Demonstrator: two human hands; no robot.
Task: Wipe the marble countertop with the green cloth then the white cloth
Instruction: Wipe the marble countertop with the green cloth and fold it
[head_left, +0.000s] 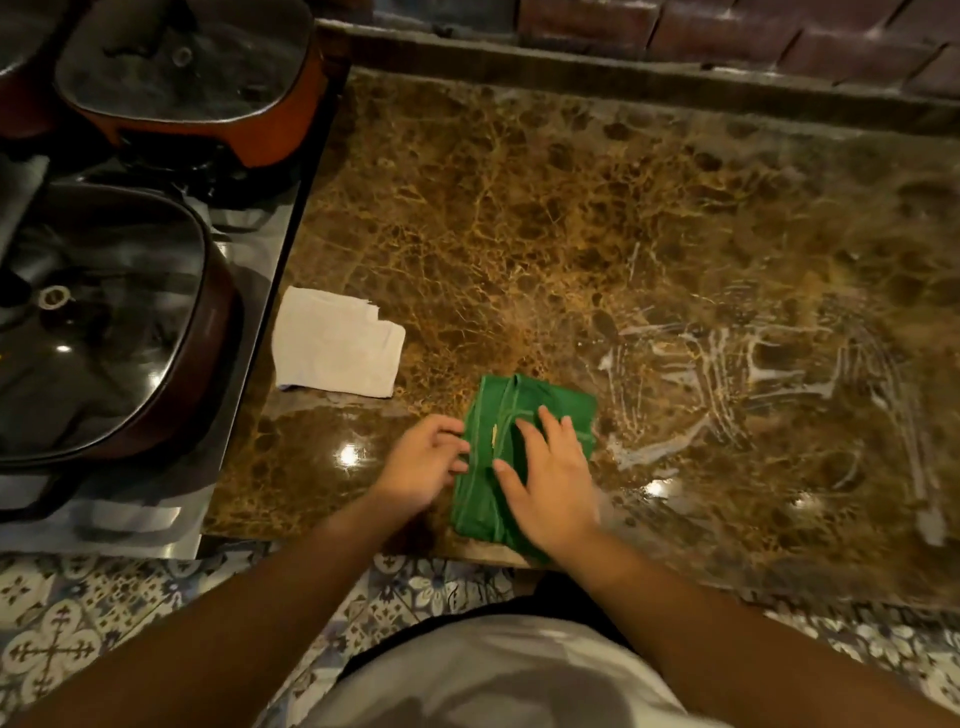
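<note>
A folded green cloth (491, 415) lies on the brown marble countertop (519, 208) near its front edge. My right hand (550, 478) rests flat on top of the cloth with its fingers spread. My left hand (423, 462) touches the cloth's left edge, fingers curled against it. A folded white cloth (337, 343) lies on the counter to the left, apart from both hands. White soapy streaks (753, 374) smear the marble to the right of the green cloth.
A stove (249, 249) borders the counter on the left, carrying two lidded pans (104, 322) (192, 78). A raised ledge and brick wall (675, 31) run along the back. Patterned floor tiles (104, 623) lie below the front edge.
</note>
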